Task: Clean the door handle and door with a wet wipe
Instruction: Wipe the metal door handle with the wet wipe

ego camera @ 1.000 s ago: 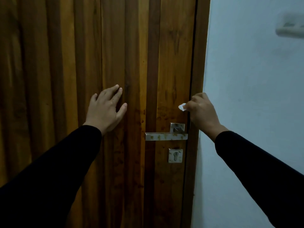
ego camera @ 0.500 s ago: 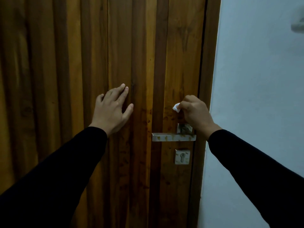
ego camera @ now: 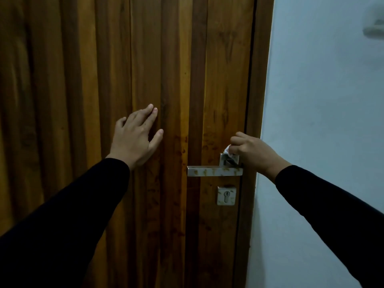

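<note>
A brown wooden door [ego camera: 145, 59] with vertical planks fills the left and middle of the view. Its square metal lever handle [ego camera: 214, 171] carries brownish stains. My right hand [ego camera: 253, 152] grips a small white wet wipe [ego camera: 227, 151] and holds it against the handle's square base plate. My left hand [ego camera: 137, 138] rests flat on the door, fingers straight, to the left of the handle. Brown smears mark the wood between my hands.
A square keyhole plate [ego camera: 226, 196] sits just below the handle. The door frame [ego camera: 257, 100] runs down the right side of the door. A pale blue wall [ego camera: 322, 121] lies beyond it, with a blurred white fixture [ego camera: 374, 28] at the top right.
My right hand has moved down with the wipe from the door's surface above the handle onto the handle's base plate. My left hand stays flat on the door.
</note>
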The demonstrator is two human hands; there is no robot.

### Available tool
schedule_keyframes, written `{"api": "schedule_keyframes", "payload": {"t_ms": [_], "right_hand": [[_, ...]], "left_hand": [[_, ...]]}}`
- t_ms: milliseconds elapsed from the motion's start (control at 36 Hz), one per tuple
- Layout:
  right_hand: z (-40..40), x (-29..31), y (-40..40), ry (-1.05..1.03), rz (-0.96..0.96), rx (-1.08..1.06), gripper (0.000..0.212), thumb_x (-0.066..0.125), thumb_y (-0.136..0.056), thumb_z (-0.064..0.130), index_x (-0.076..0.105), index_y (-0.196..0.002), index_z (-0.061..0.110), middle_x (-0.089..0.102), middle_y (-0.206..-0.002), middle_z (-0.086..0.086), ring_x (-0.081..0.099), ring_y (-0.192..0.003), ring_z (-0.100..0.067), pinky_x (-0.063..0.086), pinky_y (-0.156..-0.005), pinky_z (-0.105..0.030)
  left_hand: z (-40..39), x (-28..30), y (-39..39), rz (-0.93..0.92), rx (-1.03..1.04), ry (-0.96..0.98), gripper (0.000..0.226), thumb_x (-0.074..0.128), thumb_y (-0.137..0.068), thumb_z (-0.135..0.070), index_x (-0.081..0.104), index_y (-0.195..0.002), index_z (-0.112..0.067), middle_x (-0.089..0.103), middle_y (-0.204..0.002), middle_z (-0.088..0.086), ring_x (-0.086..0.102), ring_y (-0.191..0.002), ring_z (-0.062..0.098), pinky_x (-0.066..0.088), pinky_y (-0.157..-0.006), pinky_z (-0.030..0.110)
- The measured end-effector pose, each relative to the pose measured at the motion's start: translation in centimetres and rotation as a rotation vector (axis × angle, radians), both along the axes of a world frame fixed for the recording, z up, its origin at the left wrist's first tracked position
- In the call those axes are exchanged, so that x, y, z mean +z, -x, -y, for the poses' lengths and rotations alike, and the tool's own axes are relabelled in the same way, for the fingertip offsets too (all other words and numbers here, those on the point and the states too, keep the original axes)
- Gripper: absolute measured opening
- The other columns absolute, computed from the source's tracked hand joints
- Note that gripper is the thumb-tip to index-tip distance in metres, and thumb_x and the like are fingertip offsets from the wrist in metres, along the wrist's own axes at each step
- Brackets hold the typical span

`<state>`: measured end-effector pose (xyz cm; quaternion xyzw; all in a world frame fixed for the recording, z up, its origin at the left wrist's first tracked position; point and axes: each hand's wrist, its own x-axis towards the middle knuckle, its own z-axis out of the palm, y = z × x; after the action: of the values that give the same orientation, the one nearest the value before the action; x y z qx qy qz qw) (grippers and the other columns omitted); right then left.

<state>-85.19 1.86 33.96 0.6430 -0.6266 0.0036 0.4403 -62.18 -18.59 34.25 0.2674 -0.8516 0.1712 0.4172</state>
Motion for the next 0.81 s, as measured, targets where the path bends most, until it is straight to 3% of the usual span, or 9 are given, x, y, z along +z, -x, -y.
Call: {"api": "schedule_keyframes", "payload": {"t_ms": [83, 139, 222, 306, 389, 472, 556, 667, 806], "right_hand": [[-0.4, 0.3, 0.1, -0.028, 0.082, -0.085, 0.008, 0.069, -0.074, -0.003, 0.071, -0.080, 0.002, 0.060, -0.079, -0.010, 0.051, -0.071, -0.020, 0.037, -0.056, -0.023], [-0.5, 1.0, 0.1, -0.034, 0.157, -0.135, 0.014, 0.058, -0.084, 0.001, 0.071, -0.089, 0.005, 0.057, -0.087, -0.006, 0.046, -0.075, -0.014, 0.034, -0.063, -0.021], [-0.4, 2.3, -0.5, 0.131, 0.323, -0.096, 0.015, 0.059, -0.086, 0.002, 0.072, -0.092, 0.007, 0.055, -0.088, -0.004, 0.046, -0.073, -0.011, 0.033, -0.062, -0.017], [0.3, 3.5, -1.6, 0.372, 0.453, -0.010, 0.014, 0.063, -0.085, 0.005, 0.072, -0.095, 0.005, 0.062, -0.094, -0.011, 0.053, -0.078, -0.018, 0.040, -0.066, -0.023], [1.7, 3.9, -2.9, 0.416, 0.511, 0.029, 0.017, 0.061, -0.086, 0.005, 0.071, -0.100, 0.004, 0.062, -0.095, -0.012, 0.052, -0.080, -0.018, 0.038, -0.066, -0.020], [3.3, 3.4, -3.8, 0.407, 0.487, 0.060, 0.015, 0.059, -0.088, 0.007, 0.071, -0.098, 0.004, 0.060, -0.090, -0.012, 0.051, -0.074, -0.017, 0.034, -0.057, -0.013], [4.6, 2.5, -4.1, 0.371, 0.444, 0.096, 0.014, 0.056, -0.089, 0.005, 0.070, -0.091, 0.004, 0.055, -0.082, -0.009, 0.052, -0.070, -0.021, 0.040, -0.055, -0.021], [5.1, 2.0, -4.3, 0.255, 0.279, 0.128, 0.014, 0.060, -0.082, -0.004, 0.071, -0.080, 0.004, 0.040, -0.072, 0.002, 0.038, -0.065, -0.013, 0.018, -0.050, -0.013], [4.6, 2.6, -3.8, 0.010, 0.085, 0.150, 0.018, 0.063, -0.078, -0.007, 0.070, -0.076, 0.009, 0.041, -0.075, 0.005, 0.036, -0.068, -0.010, 0.015, -0.054, -0.010]], "left_hand": [[-0.1, 0.0, 0.0, 0.008, 0.012, -0.010, 0.073, 0.012, -0.088, -0.057, 0.021, -0.150, -0.020, 0.019, -0.157, 0.001, 0.022, -0.141, 0.019, 0.023, -0.111, 0.046], [-0.2, 0.0, 0.0, 0.007, 0.011, -0.015, 0.073, 0.013, -0.088, -0.057, 0.021, -0.150, -0.020, 0.019, -0.157, 0.001, 0.022, -0.141, 0.019, 0.022, -0.112, 0.046], [-0.3, 0.0, 0.1, 0.002, 0.013, -0.024, 0.073, 0.012, -0.088, -0.057, 0.021, -0.150, -0.020, 0.018, -0.158, 0.001, 0.021, -0.142, 0.019, 0.021, -0.112, 0.046], [-0.4, -0.1, 0.2, -0.002, 0.009, -0.034, 0.073, 0.012, -0.087, -0.057, 0.020, -0.150, -0.020, 0.016, -0.158, 0.001, 0.020, -0.143, 0.020, 0.019, -0.113, 0.046], [-0.3, -0.2, 0.2, -0.007, 0.000, -0.038, 0.073, 0.013, -0.088, -0.057, 0.018, -0.150, -0.020, 0.015, -0.158, 0.000, 0.018, -0.143, 0.020, 0.018, -0.114, 0.047], [-0.1, -0.3, 0.2, 0.000, 0.004, -0.029, 0.069, 0.015, -0.092, -0.057, 0.016, -0.151, -0.021, 0.013, -0.159, 0.000, 0.018, -0.143, 0.019, 0.018, -0.114, 0.046], [0.1, -0.3, 0.1, 0.002, 0.003, -0.017, 0.070, 0.014, -0.090, -0.057, 0.016, -0.151, -0.022, 0.014, -0.159, -0.001, 0.019, -0.143, 0.018, 0.019, -0.113, 0.045], [0.3, -0.4, 0.2, -0.005, -0.003, -0.009, 0.072, 0.012, -0.088, -0.058, 0.016, -0.151, -0.022, 0.015, -0.159, -0.001, 0.019, -0.142, 0.018, 0.018, -0.112, 0.046], [0.5, -0.8, 0.4, -0.034, -0.013, 0.003, 0.074, 0.011, -0.087, -0.060, 0.019, -0.150, -0.022, 0.018, -0.158, 0.000, 0.021, -0.142, 0.019, 0.018, -0.111, 0.046]]}}
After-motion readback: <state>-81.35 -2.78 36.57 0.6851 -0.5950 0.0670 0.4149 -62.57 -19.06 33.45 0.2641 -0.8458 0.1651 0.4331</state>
